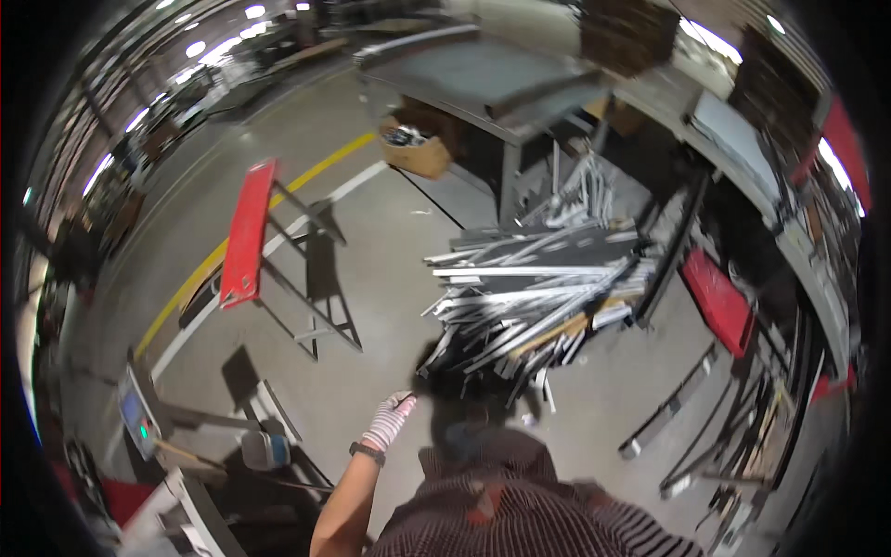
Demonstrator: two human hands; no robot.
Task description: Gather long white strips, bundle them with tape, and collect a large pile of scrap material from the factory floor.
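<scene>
My left hand [391, 416] wears a striped glove, white and reddish, with a dark band on the wrist behind it. Its fingers are curled closed at the near left of a heap of strips. Something small and dark shows at the fingertips, too blurred to name. The heap of long, thin strips [520, 288], mostly white and grey with some black and one tan, lies on a support just ahead of me, ends jutting out in all directions. No part of my right hand shows.
A red-topped trestle [249, 232] stands at the left, another red-topped stand [719, 299] at the right beside leaning dark strips. Farther off is a large metal table [483, 79] with an open cardboard box [415, 153] by it. A screen [135, 413] stands at the near left.
</scene>
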